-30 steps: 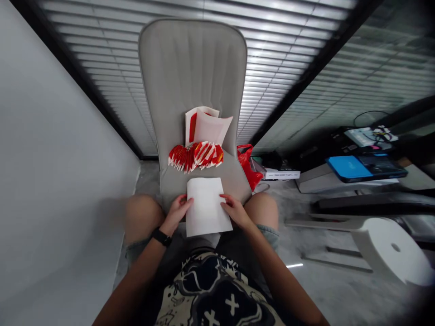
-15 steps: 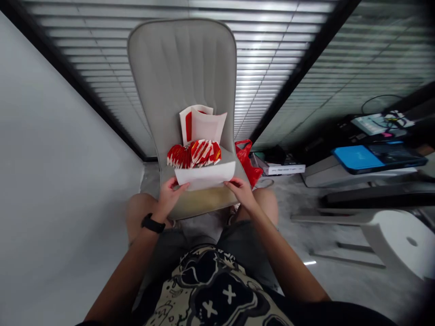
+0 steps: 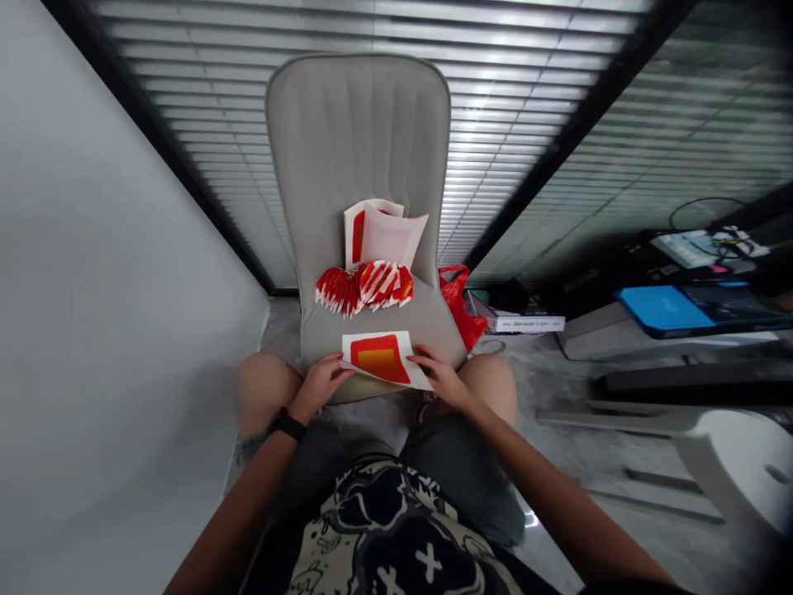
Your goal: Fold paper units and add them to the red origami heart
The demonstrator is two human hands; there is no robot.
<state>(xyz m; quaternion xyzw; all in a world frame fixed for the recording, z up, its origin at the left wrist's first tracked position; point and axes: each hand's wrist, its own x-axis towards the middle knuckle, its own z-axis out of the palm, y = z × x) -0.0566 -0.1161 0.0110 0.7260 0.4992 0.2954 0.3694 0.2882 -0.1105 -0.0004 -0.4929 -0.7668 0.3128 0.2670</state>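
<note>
A white paper sheet [image 3: 379,359] printed with a red shape and an orange-yellow block lies face up over the front of the chair seat. My left hand [image 3: 323,382] pinches its left edge between thumb and fingers. At the right edge, my right hand [image 3: 439,376] grips the same sheet, fingers over the top. Beyond it on the seat rests a fan of pleated red-and-white paper [image 3: 363,287]. More white sheets with red print [image 3: 390,235] lean against the chair's backrest, curling at their edges.
The grey chair [image 3: 359,124] stands against window blinds, with a white wall [image 3: 124,289] to the left. A red plastic bag [image 3: 459,306] and a white box [image 3: 526,323] sit on the floor to its right. Farther right are a blue-topped device [image 3: 666,307] and a white stool [image 3: 737,454].
The sheet has turned from its plain white side to its printed side and come down nearer my lap. Both hands still hold its sides. The whole view has shifted slightly.
</note>
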